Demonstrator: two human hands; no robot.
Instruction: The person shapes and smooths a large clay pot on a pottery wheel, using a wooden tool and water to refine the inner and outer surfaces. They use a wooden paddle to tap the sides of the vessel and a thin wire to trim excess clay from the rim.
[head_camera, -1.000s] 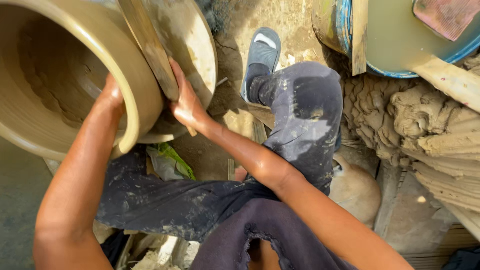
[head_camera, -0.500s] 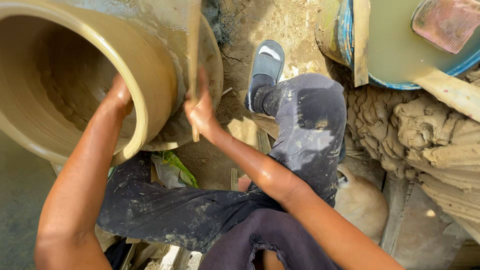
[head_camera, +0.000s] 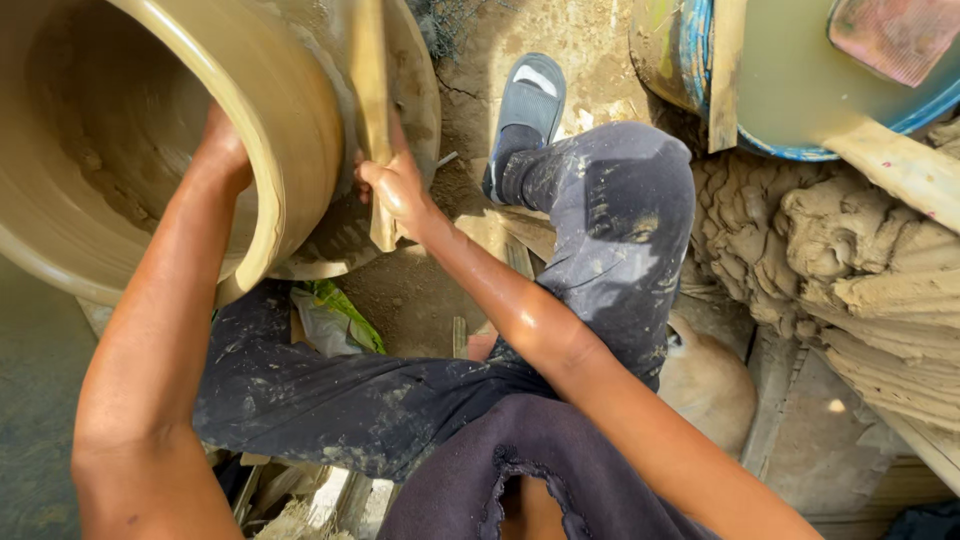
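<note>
A large wet clay pot (head_camera: 290, 110) stands on a round wheel (head_camera: 415, 90) at the upper left. My left hand (head_camera: 222, 152) reaches over the rim and presses the inside wall; its fingers are hidden inside. My right hand (head_camera: 395, 185) is shut on a flat wooden paddle (head_camera: 370, 110), held upright against the pot's outer wall.
My legs in clay-spattered dark trousers (head_camera: 600, 230) bend under the pot, one foot in a grey sandal (head_camera: 528, 100). A heap of raw clay (head_camera: 840, 260) lies at right. A blue-rimmed basin (head_camera: 800, 80) with a wooden board sits upper right. A green scrap (head_camera: 345, 310) lies below the wheel.
The paddle has swung from tilted to upright against the pot's outside. My right hand moved with it. My left hand stays inside the rim.
</note>
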